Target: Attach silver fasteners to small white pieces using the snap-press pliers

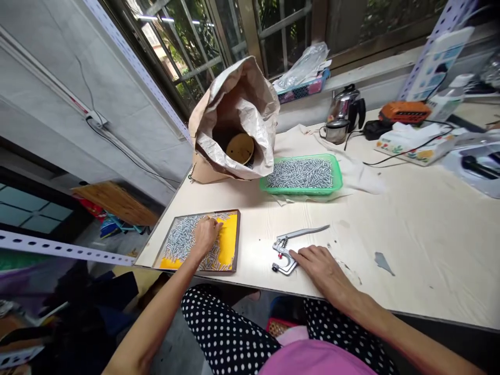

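Head; left fingers point(214, 224) at fasteners point(182, 235)

The shallow tray point(229, 234) has a yellow bottom and a brown edge; its small metal pieces point(182, 234) and the hand tool point(288, 253) are silver-grey. The surface point(429, 234) is pale cream, the tub point(337, 172) bright green. White dots cover the dark trousers point(230, 333); the top point(316, 359) is pink.

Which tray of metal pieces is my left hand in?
The yellow-bottomed tray: your left hand is in it. The green tray, beside the paper bag, has no hand in it.
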Available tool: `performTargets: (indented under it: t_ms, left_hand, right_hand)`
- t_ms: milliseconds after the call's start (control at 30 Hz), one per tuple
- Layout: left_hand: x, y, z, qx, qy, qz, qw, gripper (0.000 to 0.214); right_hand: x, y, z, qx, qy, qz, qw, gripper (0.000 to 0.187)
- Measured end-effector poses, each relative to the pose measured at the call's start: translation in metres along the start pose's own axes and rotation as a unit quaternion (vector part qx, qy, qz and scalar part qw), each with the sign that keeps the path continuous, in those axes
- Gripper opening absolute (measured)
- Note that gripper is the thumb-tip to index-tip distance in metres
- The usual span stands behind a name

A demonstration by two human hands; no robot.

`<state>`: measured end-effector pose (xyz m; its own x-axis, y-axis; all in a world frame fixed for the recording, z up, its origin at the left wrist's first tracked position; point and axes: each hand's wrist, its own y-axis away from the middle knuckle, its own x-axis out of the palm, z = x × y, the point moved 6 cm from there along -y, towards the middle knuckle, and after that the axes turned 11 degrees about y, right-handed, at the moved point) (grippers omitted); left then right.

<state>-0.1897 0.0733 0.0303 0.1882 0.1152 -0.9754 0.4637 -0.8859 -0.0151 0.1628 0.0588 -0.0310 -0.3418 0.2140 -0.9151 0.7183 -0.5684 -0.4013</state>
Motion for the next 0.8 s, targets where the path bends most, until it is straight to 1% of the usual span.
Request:
performTargets:
  t_ms: [67,133,200,267,333,433,467,500,533,567,633,667,700,733,800]
  left_hand:
    - [0.005,-0.005,0.002,-0.026,0.059,-0.007,0.998,0.013]
    - [0.009,-0.010,0.004,-0.035,0.099,-0.011,0.994,0.008]
    - [0.009,-0.013,0.007,-0.040,0.139,-0.016,0.989,0.011]
    - [0.008,-0.014,0.013,-0.050,0.192,-0.020,0.980,0.012]
    - [0.007,-0.011,0.019,-0.062,0.257,-0.014,0.964,0.013]
    - [0.007,0.002,0.025,-0.075,0.353,0.016,0.932,0.022]
    - [0.008,0.008,0.026,-0.076,0.384,0.031,0.920,0.025]
    - [0.009,0.014,0.026,-0.078,0.426,0.051,0.900,0.027]
    - [0.012,0.021,0.026,-0.081,0.476,0.078,0.872,0.029]
    - [0.014,0.029,0.024,-0.088,0.532,0.109,0.835,0.030]
    - [0.019,0.042,0.020,-0.108,0.631,0.165,0.750,0.033]
    - [0.021,0.048,0.018,-0.117,0.661,0.181,0.718,0.034]
    - [0.021,0.053,0.016,-0.124,0.674,0.184,0.705,0.035]
    - [0.021,0.056,0.015,-0.129,0.677,0.178,0.702,0.035]
    - [0.019,0.061,0.012,-0.132,0.670,0.148,0.716,0.036]
  right_hand:
    - [0.001,-0.004,0.009,-0.010,-0.001,-0.008,1.000,0.038]
    - [-0.001,-0.005,0.014,-0.012,-0.002,-0.014,1.000,0.034]
    - [-0.007,-0.008,0.014,0.004,-0.011,-0.021,1.000,0.030]
    - [-0.017,-0.018,0.011,0.026,-0.042,-0.029,0.998,0.025]
    - [-0.027,-0.038,0.012,0.026,-0.103,-0.027,0.994,0.024]
    - [-0.033,-0.087,0.029,-0.002,-0.226,-0.014,0.974,0.029]
    - [-0.032,-0.105,0.038,-0.009,-0.261,-0.013,0.965,0.030]
    - [-0.028,-0.124,0.047,-0.014,-0.289,-0.011,0.957,0.032]
    - [-0.023,-0.141,0.056,-0.016,-0.314,-0.005,0.949,0.032]
    - [-0.017,-0.156,0.065,-0.018,-0.337,0.001,0.941,0.032]
    - [-0.005,-0.179,0.081,-0.021,-0.379,0.018,0.925,0.028]
    - [0.000,-0.186,0.087,-0.020,-0.397,0.027,0.917,0.026]
    - [0.005,-0.191,0.092,-0.014,-0.411,0.036,0.911,0.024]
    - [0.009,-0.194,0.095,-0.005,-0.420,0.043,0.906,0.021]
    - [0.014,-0.196,0.099,0.021,-0.425,0.054,0.903,0.014]
